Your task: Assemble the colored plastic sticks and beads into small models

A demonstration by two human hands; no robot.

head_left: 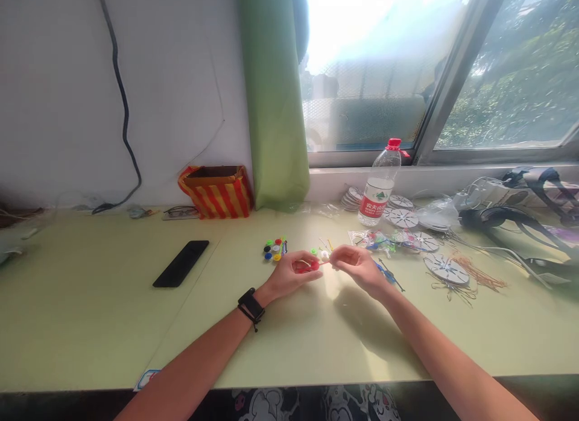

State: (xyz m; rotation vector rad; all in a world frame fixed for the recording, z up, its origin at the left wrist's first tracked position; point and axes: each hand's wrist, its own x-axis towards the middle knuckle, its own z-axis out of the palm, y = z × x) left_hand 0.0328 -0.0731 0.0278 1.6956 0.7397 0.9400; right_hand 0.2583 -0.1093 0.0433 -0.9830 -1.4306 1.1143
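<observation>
Over the middle of the table, my left hand (296,272) is closed around a small red plastic piece (314,265), with thumb and fingers on either side of it. My right hand (355,264) is pinched just to its right; whatever lies between those fingertips is too small to make out. Behind the gap between the hands are a white round piece (324,254) and a green one (313,251). Several coloured round pieces (276,249) form a cluster beyond my left hand. Blue plastic parts (385,272) lie beside my right wrist.
A black phone (181,263) lies to the left. Near the wall stands a red-and-yellow striped box (221,192). A water bottle (379,186) stands by the window, with slotted discs (447,269), brown strings (479,272), plastic bags (436,215) and black straps (506,219) on the right.
</observation>
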